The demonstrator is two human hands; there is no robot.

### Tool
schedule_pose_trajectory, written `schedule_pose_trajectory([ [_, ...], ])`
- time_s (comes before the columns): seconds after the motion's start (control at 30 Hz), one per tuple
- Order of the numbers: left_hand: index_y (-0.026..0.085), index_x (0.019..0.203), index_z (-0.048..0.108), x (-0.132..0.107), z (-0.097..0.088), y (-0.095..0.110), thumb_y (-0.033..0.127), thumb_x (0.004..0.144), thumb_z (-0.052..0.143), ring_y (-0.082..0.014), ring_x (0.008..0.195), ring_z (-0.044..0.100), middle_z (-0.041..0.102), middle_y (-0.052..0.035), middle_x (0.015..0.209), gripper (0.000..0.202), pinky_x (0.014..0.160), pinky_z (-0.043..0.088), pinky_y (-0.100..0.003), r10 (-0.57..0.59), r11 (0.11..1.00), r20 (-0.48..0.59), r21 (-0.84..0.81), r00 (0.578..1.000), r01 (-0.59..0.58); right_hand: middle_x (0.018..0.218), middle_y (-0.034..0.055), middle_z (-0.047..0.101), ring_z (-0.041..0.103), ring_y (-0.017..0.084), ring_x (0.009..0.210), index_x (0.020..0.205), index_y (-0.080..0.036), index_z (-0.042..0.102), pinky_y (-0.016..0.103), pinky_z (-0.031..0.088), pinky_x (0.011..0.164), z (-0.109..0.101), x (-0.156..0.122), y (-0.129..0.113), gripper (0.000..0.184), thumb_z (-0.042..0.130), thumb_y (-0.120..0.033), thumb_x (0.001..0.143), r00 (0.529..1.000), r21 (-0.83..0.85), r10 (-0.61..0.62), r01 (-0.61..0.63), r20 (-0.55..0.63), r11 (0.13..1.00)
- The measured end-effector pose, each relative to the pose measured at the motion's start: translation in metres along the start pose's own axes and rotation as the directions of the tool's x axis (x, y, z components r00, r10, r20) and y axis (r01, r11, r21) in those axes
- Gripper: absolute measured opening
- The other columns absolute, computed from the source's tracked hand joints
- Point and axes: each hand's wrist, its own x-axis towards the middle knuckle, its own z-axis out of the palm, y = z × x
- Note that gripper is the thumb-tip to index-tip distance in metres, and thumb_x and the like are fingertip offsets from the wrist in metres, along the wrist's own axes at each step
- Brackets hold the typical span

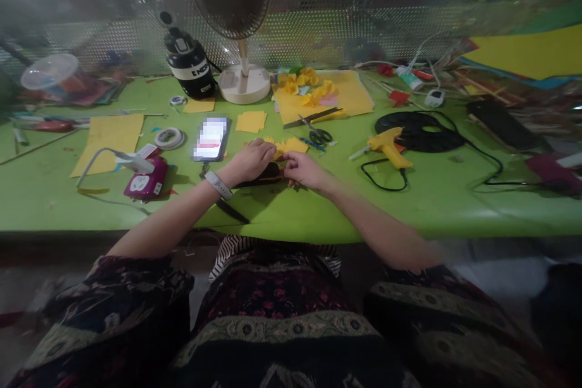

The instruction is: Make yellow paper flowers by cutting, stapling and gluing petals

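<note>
My left hand [253,162] lies curled over a dark, long object [271,171] near the front of the table. My right hand [305,171] is closed in a pinch close to the left fingertips. Yellow paper pieces [294,145] lie just beyond both hands, and bits of yellow show around the fingers. What each hand grips is hidden or too small to name. Scissors with dark handles [319,135] rest behind the right hand. A phone with a lit screen [210,139] lies to the left of the left hand.
A yellow glue gun [388,147] lies on the right by a black round base [418,131], its cord looping forward. A purple power adapter [146,179] and white tape roll [170,138] sit left. A fan [244,83], black bottle [193,73] and yellow paper flowers [313,96] stand behind.
</note>
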Motion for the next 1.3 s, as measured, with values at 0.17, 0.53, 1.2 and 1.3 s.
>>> schedule_pose_trajectory([
  [0.17,0.018,0.113,0.063,0.000,0.001,-0.001,0.031,0.105,0.019,-0.0251,0.111,0.056,0.067,-0.0119,0.109,0.047,0.096,0.045,-0.040,0.002,1.000,-0.003,0.021,1.000,-0.002,0.054,-0.0092,0.056,0.055,0.007,0.040,0.098,-0.016,0.057,0.016,0.044,0.041,0.000,0.001,0.003,0.031,0.058,0.009,0.079,1.000,0.016,-0.002,0.002,0.001,1.000],
  [0.53,0.016,0.112,0.063,0.000,-0.002,0.002,0.031,0.105,0.018,-0.0260,0.112,0.056,0.067,-0.0135,0.110,0.048,0.096,0.045,-0.041,-0.020,1.000,0.019,-0.021,1.000,0.020,0.054,-0.0090,0.055,0.055,0.008,0.041,0.100,-0.015,0.057,0.018,0.044,0.041,0.001,0.002,0.002,0.031,0.058,0.007,0.078,1.000,-0.017,-0.001,0.001,-0.007,1.000],
  [1.2,0.014,0.133,0.053,0.016,-0.017,0.025,0.007,0.093,0.039,-0.0260,0.121,0.058,0.058,-0.0167,0.137,0.043,0.103,0.045,-0.041,-0.021,1.000,0.163,0.023,0.986,0.018,0.113,0.0131,0.065,0.063,0.027,0.102,0.115,-0.016,0.064,0.043,0.052,0.093,-0.007,0.003,-0.028,0.038,0.062,-0.025,0.078,0.865,-0.583,-0.467,0.286,-0.184,0.760],
  [1.3,0.011,0.118,0.061,0.017,-0.015,0.026,0.006,0.093,0.043,-0.0250,0.116,0.061,0.064,-0.0151,0.126,0.031,0.100,0.046,-0.038,-0.081,0.997,0.140,0.002,0.987,0.081,0.123,0.0161,0.060,0.056,0.031,0.118,0.120,-0.015,0.063,0.047,0.044,0.106,-0.002,0.016,-0.038,0.042,0.059,-0.022,0.078,0.759,-0.675,-0.622,0.359,-0.190,0.644],
])
